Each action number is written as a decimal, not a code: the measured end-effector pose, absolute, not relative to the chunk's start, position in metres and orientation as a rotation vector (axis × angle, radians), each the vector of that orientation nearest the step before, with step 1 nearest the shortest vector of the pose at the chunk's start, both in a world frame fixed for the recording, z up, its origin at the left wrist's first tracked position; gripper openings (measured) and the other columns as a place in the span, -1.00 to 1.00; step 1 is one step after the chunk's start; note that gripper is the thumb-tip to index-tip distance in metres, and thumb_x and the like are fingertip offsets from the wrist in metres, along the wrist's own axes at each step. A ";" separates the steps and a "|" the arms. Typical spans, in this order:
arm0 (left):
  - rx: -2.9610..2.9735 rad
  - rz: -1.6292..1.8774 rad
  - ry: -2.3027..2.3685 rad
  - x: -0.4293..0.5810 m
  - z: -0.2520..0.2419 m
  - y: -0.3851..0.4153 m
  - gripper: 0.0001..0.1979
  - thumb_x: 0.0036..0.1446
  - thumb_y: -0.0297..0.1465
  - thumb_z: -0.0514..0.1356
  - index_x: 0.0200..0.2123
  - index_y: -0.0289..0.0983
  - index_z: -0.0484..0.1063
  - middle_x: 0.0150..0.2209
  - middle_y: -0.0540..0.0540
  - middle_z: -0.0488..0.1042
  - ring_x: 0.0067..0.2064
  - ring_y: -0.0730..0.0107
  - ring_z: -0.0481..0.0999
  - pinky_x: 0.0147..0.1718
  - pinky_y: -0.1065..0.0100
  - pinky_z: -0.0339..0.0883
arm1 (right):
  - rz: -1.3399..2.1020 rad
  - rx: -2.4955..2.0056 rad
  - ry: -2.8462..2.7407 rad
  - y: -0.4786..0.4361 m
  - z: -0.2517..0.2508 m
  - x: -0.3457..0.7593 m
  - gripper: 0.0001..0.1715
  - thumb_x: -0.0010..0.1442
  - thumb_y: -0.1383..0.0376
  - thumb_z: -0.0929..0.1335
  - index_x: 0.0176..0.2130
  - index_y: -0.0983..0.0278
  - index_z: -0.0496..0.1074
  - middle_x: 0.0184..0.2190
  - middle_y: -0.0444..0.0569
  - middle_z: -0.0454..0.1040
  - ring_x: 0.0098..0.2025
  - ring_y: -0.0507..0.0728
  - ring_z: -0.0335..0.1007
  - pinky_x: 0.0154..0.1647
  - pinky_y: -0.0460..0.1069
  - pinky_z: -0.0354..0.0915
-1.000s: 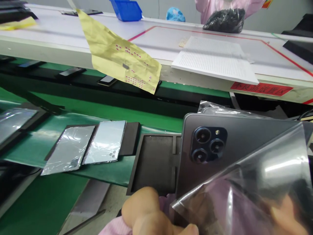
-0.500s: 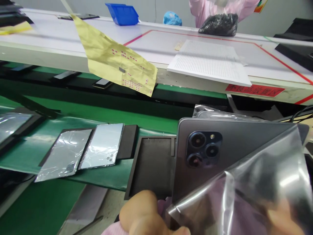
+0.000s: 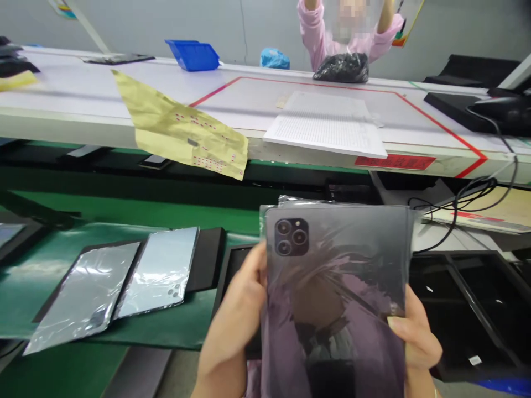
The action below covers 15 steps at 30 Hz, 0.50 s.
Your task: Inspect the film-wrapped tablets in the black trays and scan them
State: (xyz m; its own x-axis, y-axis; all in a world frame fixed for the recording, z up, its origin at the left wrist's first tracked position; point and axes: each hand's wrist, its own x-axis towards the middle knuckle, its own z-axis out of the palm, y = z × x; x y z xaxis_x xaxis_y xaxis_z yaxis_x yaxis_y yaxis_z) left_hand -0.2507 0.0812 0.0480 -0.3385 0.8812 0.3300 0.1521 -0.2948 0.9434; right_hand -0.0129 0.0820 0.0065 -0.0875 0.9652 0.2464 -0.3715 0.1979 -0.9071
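- Dark grey smartphone [image 3: 336,265]: upright between both hands, back toward the head camera, above a black foam tray [image 3: 234,265]
- Triple-lens camera module [image 3: 291,236]: dark rounded block in the phone's upper left corner, three round lenses
- Clear plastic film [image 3: 332,337]: over the back, glossy and creased, with purple reflections, crumpled along the top edge
- Left hand [image 3: 234,298]: grasping the phone's left edge, fingers spread
- Right hand [image 3: 415,337]: grasping the lower right edge, thumb pressed on the film
- To the left, on a green mat [image 3: 166,326]: two film-covered phones [image 3: 120,279] on black foam
- Farther ahead, on a white workbench [image 3: 124,94]: crumpled yellow paper [image 3: 182,132] with red marks, white perforated sheet [image 3: 326,124], blue plastic bin [image 3: 193,55]
- Beyond the workbench: co-worker's raised pink sleeves [image 3: 311,38]
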 end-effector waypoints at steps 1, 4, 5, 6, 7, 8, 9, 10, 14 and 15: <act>1.379 1.621 1.397 -0.249 0.038 0.077 -0.61 0.10 -0.10 0.23 -0.09 -0.22 0.45 -0.21 -0.16 0.55 -0.23 0.19 0.55 -0.38 0.31 0.49 | 1.293 -0.699 -1.176 0.085 0.007 -0.014 -0.50 0.04 0.23 0.34 0.02 0.14 0.43 -0.20 0.00 0.57 -0.31 0.25 0.54 -0.37 0.11 0.48; 1.468 1.732 1.438 -0.246 0.012 0.069 -0.78 0.00 -0.28 0.34 -0.28 -0.23 0.49 -0.40 -0.04 0.55 -0.43 0.31 0.55 -0.51 0.41 0.44 | 1.156 -0.756 -1.442 0.093 0.008 -0.013 -0.65 0.13 0.31 0.36 -0.05 0.12 0.46 -0.30 -0.08 0.57 -0.37 0.12 0.50 -0.37 -0.02 0.45; 1.499 1.790 1.381 -0.246 0.006 0.070 -0.84 0.00 -0.30 0.34 -0.37 -0.24 0.48 -0.48 -0.01 0.53 -0.49 0.35 0.52 -0.56 0.42 0.41 | 1.094 -0.761 -1.534 0.095 0.010 -0.014 -0.67 0.16 0.33 0.35 -0.05 0.13 0.46 -0.30 -0.08 0.57 -0.36 0.11 0.50 -0.33 -0.02 0.45; 1.531 1.838 1.274 -0.246 0.002 0.072 -0.85 0.01 -0.31 0.33 -0.43 -0.24 0.46 -0.52 0.00 0.51 -0.52 0.36 0.51 -0.58 0.43 0.40 | 1.049 -0.729 -1.603 0.098 0.013 -0.015 -0.66 0.19 0.32 0.34 -0.02 0.13 0.43 -0.27 -0.06 0.57 -0.31 0.11 0.50 -0.28 -0.01 0.46; 1.537 1.884 1.154 -0.247 -0.002 0.075 -0.86 0.03 -0.31 0.32 -0.44 -0.23 0.45 -0.53 0.00 0.52 -0.51 0.35 0.52 -0.56 0.41 0.41 | 1.030 -0.658 -1.651 0.100 0.015 -0.018 -0.62 0.22 0.30 0.33 0.05 0.12 0.39 -0.22 -0.04 0.56 -0.24 0.14 0.51 -0.23 0.03 0.46; 1.510 1.928 1.052 -0.249 -0.005 0.078 -0.88 0.05 -0.32 0.31 -0.41 -0.22 0.45 -0.50 -0.01 0.54 -0.48 0.33 0.54 -0.51 0.38 0.45 | 1.023 -0.566 -1.681 0.102 0.018 -0.022 -0.56 0.24 0.26 0.32 0.12 0.12 0.32 -0.16 -0.01 0.55 -0.17 0.17 0.50 -0.18 0.08 0.47; 1.463 1.989 0.981 -0.250 -0.007 0.081 -0.88 0.06 -0.31 0.30 -0.36 -0.20 0.46 -0.45 -0.01 0.56 -0.43 0.32 0.56 -0.45 0.35 0.48 | 1.014 -0.476 -1.702 0.105 0.020 -0.026 -0.50 0.25 0.23 0.31 0.17 0.11 0.25 -0.11 0.01 0.53 -0.10 0.19 0.49 -0.15 0.12 0.47; 1.418 2.053 0.933 -0.252 -0.009 0.083 -0.87 0.06 -0.29 0.31 -0.34 -0.19 0.47 -0.43 -0.02 0.57 -0.40 0.32 0.57 -0.41 0.33 0.49 | 0.984 -0.397 -1.719 0.107 0.022 -0.030 -0.48 0.26 0.22 0.30 0.19 0.10 0.22 -0.10 0.01 0.53 -0.07 0.20 0.48 -0.15 0.14 0.47; 1.374 2.158 0.918 -0.256 -0.016 0.083 -0.78 0.00 -0.19 0.35 -0.36 -0.19 0.49 -0.43 0.00 0.58 -0.41 0.37 0.56 -0.36 0.35 0.50 | 0.781 -0.247 -1.804 0.113 0.019 -0.041 -0.40 0.18 0.32 0.40 0.17 0.10 0.22 -0.15 -0.02 0.57 -0.09 0.18 0.51 -0.20 0.12 0.50; 1.384 2.155 0.911 -0.256 -0.018 0.081 -0.78 0.01 -0.18 0.34 -0.35 -0.18 0.49 -0.43 0.01 0.58 -0.41 0.37 0.56 -0.36 0.35 0.50 | 0.759 -0.239 -1.804 0.113 0.017 -0.043 -0.35 0.14 0.36 0.42 0.17 0.10 0.22 -0.17 -0.03 0.57 -0.11 0.18 0.52 -0.21 0.10 0.51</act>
